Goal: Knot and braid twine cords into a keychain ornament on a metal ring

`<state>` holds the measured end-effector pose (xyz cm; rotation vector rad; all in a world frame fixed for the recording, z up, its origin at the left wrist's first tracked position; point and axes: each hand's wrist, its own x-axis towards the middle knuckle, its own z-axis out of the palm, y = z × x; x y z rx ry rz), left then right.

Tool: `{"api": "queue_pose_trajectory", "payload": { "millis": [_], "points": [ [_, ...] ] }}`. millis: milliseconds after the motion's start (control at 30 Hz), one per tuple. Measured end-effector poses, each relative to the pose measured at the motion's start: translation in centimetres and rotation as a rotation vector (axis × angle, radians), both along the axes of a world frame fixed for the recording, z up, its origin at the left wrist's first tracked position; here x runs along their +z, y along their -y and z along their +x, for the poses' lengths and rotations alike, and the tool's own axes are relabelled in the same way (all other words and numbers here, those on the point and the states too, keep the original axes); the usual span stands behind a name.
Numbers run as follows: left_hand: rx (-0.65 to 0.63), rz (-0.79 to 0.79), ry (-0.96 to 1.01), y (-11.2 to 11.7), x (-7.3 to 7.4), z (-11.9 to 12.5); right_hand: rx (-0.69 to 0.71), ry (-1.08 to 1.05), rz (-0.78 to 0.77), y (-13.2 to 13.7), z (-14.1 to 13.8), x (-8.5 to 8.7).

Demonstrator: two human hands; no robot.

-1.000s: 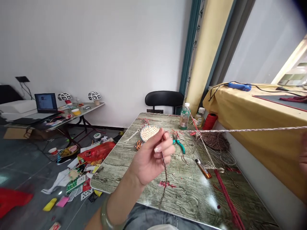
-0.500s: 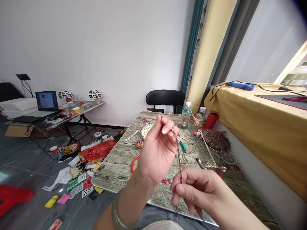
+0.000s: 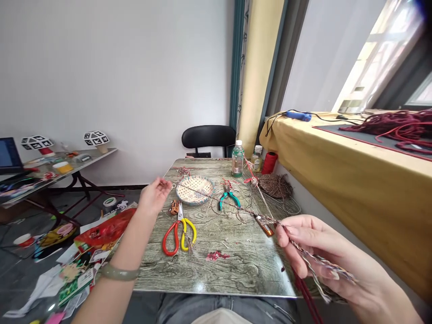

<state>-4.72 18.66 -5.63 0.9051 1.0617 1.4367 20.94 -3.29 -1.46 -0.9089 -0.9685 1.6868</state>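
A thin braided cord [image 3: 266, 219] stretches slantwise over the table between my two hands. My left hand [image 3: 155, 195] pinches its far end, beside a small ring at the fingertips. My right hand [image 3: 313, 249] grips the cord's other end between thumb and fingers, with frayed multicoloured strands lying across the fingers. Beneath the cord are a woven basket [image 3: 194, 191] and teal-handled pliers [image 3: 229, 200]. Scissors [image 3: 171, 240] with one red and one yellow handle lie nearer me. A lighter [image 3: 264, 226] lies just left of my right hand.
Bottles [image 3: 237, 159], a red thread spool [image 3: 269, 163] and a coil of brown cord [image 3: 276, 185] stand along the table's right side. Dark red cord [image 3: 394, 126] covers a mat on the yellow-draped ledge. A black chair [image 3: 208, 136] is behind the table. Clutter covers the floor at left.
My hands have moved wide apart, left hand going left and right hand going right, pulling the cord out between them. The view has turned right, and the scissors and basket are now uncovered.
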Motion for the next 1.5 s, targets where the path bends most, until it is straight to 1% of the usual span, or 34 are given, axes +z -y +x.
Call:
{"api": "queue_pose_trajectory", "payload": {
  "millis": [33,100,167,233,267,300,333,367,400,433,467,533,700,767,900,1000,1100,1200,1367,1433,1500],
  "points": [
    [-0.047,-0.009,-0.1,0.5,-0.1,0.2,-0.002,0.016,0.002,0.0,-0.1,0.0],
    [-0.13,0.003,-0.279,2.3,0.3,1.0,0.01,0.025,-0.012,-0.1,-0.2,0.0],
    [-0.198,0.062,-0.396,4.8,1.5,2.5,0.024,0.024,-0.038,-0.3,-0.4,0.1],
    [-0.298,0.128,-0.449,7.7,3.2,4.4,0.035,0.016,-0.056,-0.5,-0.6,0.3],
    [-0.395,0.169,-0.466,9.2,4.0,5.3,0.045,0.008,-0.061,-0.6,-0.8,0.4],
    [-0.57,0.257,-0.481,10.6,4.8,6.1,0.055,0.003,-0.064,-0.6,-0.9,0.5],
    [-0.75,0.298,-0.476,11.8,5.4,6.8,0.068,-0.005,-0.069,-0.6,-1.0,0.6],
    [-0.908,0.279,-0.453,12.8,5.9,7.4,0.078,-0.009,-0.071,-0.5,-1.1,0.7],
    [-1.03,0.255,-0.418,13.6,6.2,7.8,0.088,-0.015,-0.076,-0.4,-1.2,0.7],
    [-1.109,0.223,-0.379,14.1,6.4,8.0,0.099,-0.018,-0.077,-0.3,-1.2,0.8],
    [-1.142,0.196,-0.347,14.4,6.5,8.2,0.105,-0.018,-0.079,-0.2,-1.3,0.8],
    [-1.114,0.184,-0.321,14.5,6.5,8.0,0.114,-0.009,-0.079,0.0,-1.3,0.8],
    [-0.901,0.259,-0.467,14.4,6.6,7.0,0.053,0.048,-0.079,0.3,-0.9,0.7],
    [-0.861,0.248,-0.481,14.5,6.6,6.8,0.037,0.099,-0.081,0.6,-0.7,0.8],
    [-0.904,0.186,-0.414,14.7,6.6,6.6,0.016,0.241,-0.069,1.4,-0.4,0.9],
    [-0.956,0.147,-0.337,14.7,6.6,6.5,-0.019,0.286,-0.029,1.9,-0.3,0.9],
    [-0.968,0.124,-0.307,14.8,6.6,6.3,-0.063,0.284,-0.002,2.0,-0.3,0.8],
    [-0.952,0.14,-0.319,15.1,6.7,6.1,-0.098,0.243,-0.007,1.9,-0.6,1.0],
    [-0.919,0.207,-0.357,15.5,6.8,6.1,-0.151,0.227,-0.089,1.9,-1.5,1.2],
    [-0.917,0.225,-0.377,15.5,6.8,6.0,-0.16,0.222,-0.104,1.8,-1.6,1.1],
    [-0.919,0.208,-0.404,15.6,6.8,6.0,-0.141,0.209,-0.079,1.7,-1.5,0.8]
  ]
}}
